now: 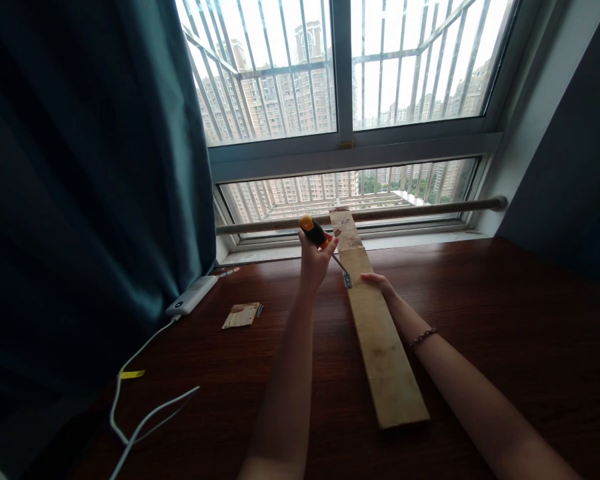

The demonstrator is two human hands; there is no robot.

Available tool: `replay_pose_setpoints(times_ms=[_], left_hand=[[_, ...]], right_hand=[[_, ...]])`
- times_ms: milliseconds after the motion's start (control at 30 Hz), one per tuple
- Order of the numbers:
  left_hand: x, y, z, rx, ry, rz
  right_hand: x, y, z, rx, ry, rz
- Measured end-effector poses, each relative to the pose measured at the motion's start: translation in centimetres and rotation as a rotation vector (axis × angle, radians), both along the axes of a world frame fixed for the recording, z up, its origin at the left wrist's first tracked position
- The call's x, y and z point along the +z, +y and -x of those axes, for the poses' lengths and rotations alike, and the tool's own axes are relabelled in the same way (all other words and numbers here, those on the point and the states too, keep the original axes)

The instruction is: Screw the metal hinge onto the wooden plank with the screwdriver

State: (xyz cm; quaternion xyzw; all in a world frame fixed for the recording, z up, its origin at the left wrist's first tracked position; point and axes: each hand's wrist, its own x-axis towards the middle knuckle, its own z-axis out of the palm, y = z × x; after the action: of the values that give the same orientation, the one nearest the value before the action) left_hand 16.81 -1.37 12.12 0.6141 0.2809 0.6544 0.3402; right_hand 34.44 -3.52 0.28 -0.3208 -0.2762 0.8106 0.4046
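A screwdriver (314, 231) with a yellow, black and red handle is gripped in my left hand (316, 259). Its shaft slants down to the right, and the tip meets a small metal hinge (348, 280) at the left edge of a long wooden board (386, 353). Whether a screw sits under the tip is too small to tell. My right hand (377, 283) holds the board's right edge, its thumb over the top face and the other fingers hidden. The board lies lengthwise away from me, its far end reaching toward the window rail.
A small wooden piece (241, 316) with screws (260, 311) beside it lies left on the dark table (460, 300). Further left are a white power strip (193, 297), a white cable (123, 373) and a yellow strip (133, 375). A metal rail (430, 209) crosses before the window; a curtain (130, 133) hangs left.
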Motion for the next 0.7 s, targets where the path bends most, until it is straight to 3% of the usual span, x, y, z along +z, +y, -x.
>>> replay_pose_setpoints(times_ms=[300, 533, 700], left_hand=[[0.4, -0.2, 0.2, 0.122, 0.057, 0.025], [0.8, -0.5, 0.1, -0.121, -0.038, 0.014], [0.3, -0.1, 0.2, -0.015, 0.015, 0.005]], right_hand=[[0.1, -0.5, 0.1, 0.017, 0.006, 0.009], [0.7, -1.1, 0.2, 0.033, 0.024, -0.024], [0.8, -1.0, 0.2, 0.035, 0.031, -0.024]])
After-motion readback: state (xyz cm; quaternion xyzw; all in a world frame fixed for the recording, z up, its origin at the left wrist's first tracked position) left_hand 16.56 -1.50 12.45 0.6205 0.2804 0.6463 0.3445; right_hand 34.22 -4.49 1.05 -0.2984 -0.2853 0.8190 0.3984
